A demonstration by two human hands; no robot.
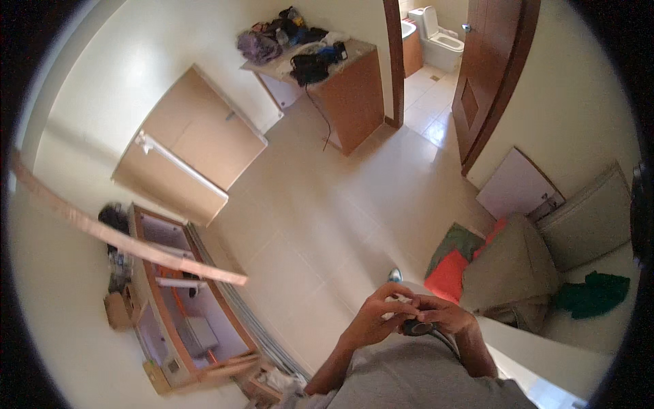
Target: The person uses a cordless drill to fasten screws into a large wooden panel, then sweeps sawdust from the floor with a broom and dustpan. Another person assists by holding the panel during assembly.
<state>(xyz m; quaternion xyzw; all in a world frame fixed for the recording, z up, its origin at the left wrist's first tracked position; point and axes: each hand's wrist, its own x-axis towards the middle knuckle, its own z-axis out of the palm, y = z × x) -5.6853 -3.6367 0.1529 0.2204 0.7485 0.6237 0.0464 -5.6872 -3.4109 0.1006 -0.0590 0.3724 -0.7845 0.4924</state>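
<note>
Close in front of my body, my two hands meet with their fingertips together. My left hand [373, 319] is closed, with a small white piece [394, 298] showing between its fingers; its kind is too small to tell. My right hand [446, 315] is closed too, its fingers at a dark, round thing with a ring-like end [419, 328] just below the fingertips. A dark cord or strap curves beneath the right wrist. The fingers cover part of both items.
A long wooden strip [129, 238] juts in from the left above an open wooden cabinet [235, 320] lying on the floor. Brown panels [197, 123] lean at the wall. A cluttered desk [354, 95] stands beyond. Cushions [511, 266] and cloths lie right, near an open door [490, 75].
</note>
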